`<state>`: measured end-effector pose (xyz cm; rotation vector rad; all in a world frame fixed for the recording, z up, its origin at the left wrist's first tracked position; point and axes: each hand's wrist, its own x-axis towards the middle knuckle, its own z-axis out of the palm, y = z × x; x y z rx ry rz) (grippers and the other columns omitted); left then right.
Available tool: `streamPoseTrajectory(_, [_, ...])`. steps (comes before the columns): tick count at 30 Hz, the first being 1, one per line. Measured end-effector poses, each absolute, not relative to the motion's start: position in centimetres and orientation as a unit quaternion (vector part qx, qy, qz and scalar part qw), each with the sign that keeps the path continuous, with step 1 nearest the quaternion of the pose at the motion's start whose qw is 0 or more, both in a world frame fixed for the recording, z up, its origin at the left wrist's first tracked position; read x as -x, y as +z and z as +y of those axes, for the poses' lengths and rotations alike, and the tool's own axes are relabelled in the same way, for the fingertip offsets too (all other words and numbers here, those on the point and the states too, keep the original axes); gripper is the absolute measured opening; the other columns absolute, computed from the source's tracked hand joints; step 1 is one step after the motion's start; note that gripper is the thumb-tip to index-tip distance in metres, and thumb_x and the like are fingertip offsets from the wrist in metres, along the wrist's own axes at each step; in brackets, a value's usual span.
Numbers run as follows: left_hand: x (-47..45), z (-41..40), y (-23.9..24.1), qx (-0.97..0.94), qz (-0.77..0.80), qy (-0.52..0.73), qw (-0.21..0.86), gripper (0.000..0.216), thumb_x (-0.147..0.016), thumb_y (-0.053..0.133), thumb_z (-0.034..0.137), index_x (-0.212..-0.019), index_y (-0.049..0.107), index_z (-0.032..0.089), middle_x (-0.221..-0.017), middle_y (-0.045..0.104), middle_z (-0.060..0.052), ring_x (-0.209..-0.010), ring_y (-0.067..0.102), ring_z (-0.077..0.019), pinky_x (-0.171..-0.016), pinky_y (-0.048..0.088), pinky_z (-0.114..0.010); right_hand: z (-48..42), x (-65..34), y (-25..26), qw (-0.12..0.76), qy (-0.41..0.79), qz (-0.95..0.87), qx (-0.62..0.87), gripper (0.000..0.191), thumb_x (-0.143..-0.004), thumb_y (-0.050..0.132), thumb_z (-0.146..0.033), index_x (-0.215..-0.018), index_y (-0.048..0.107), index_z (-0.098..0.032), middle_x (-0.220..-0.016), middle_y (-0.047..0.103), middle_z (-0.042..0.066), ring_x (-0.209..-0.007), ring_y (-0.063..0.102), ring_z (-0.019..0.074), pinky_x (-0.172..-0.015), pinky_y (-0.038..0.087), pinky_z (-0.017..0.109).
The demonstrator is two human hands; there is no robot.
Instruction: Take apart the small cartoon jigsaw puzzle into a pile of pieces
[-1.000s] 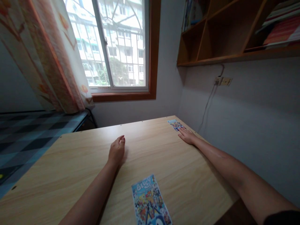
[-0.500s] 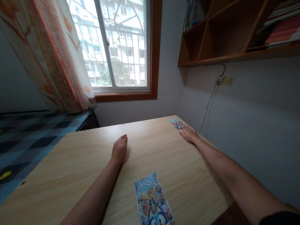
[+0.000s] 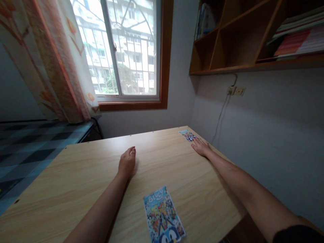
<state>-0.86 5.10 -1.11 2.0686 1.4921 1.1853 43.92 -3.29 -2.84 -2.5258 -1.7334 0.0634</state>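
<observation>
My right hand (image 3: 200,146) lies flat at the far right corner of the table, its fingers spread. Its fingertips touch the near edge of a small colourful cartoon picture sheet (image 3: 186,134) and cover part of it. My left hand (image 3: 127,161) rests on its side near the table's middle, fingers loosely curled together, with nothing visible in them. Closer to me lies a blue cartoon picture sheet or packet (image 3: 163,214) with white title lettering and crowded characters. It sits between my forearms, apart from both hands, and its bottom is cut off by the frame.
The light wooden table (image 3: 83,172) runs towards a barred window (image 3: 138,67) with a flowered curtain (image 3: 58,67). A checked bed (image 3: 37,141) stands at the left. A wooden shelf (image 3: 227,67) with books hangs at the right, above a wall socket (image 3: 235,90) and cord (image 3: 219,118).
The view has shifted slightly, moving the table and sheets a little in the picture. Both hands keep the same place on the table.
</observation>
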Motion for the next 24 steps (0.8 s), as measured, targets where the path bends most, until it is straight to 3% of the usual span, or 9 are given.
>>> streamPoseTrajectory(13, [0.7,5.2,-1.3,-0.733,0.524,0.407,0.151,0.051,-0.095,0.029,0.04,-0.119,0.066,0.014,-0.124,0.069,-0.013,-0.121,0.06,-0.0263,-0.108,0.044,-0.042,-9.6,-38.0,-2.2,0.036,0.045,-0.628,0.776,0.063,-0.102,0.021,-0.053,-0.159,0.018,-0.027,-0.164,0.014,0.006,-0.152,0.013,0.0267,-0.12,0.01,0.059])
streamPoseTrajectory(21, [0.8,5.3,-1.4,-0.739,0.523,0.399,0.144,0.054,-0.095,0.027,0.04,-0.12,0.065,0.012,-0.125,0.068,-0.015,-0.123,0.058,-0.0269,-0.11,0.042,-0.043,-21.5,-30.0,-0.1,0.103,0.097,-0.867,0.478,0.074,-0.098,0.039,-0.058,-0.16,0.014,-0.027,-0.164,0.012,0.01,-0.153,0.004,0.0305,-0.119,-0.001,0.062])
streamPoseTrajectory(24, [0.8,5.3,-1.3,-0.74,0.525,0.393,0.147,0.055,-0.095,0.026,0.041,-0.121,0.065,0.011,-0.125,0.067,-0.015,-0.123,0.058,-0.027,-0.11,0.042,-0.042,-24.0,-28.1,1.2,0.103,0.121,-0.907,0.39,0.078,-0.094,0.048,-0.059,-0.159,0.019,-0.026,-0.162,0.02,0.012,-0.152,0.009,0.0322,-0.119,-0.003,0.062])
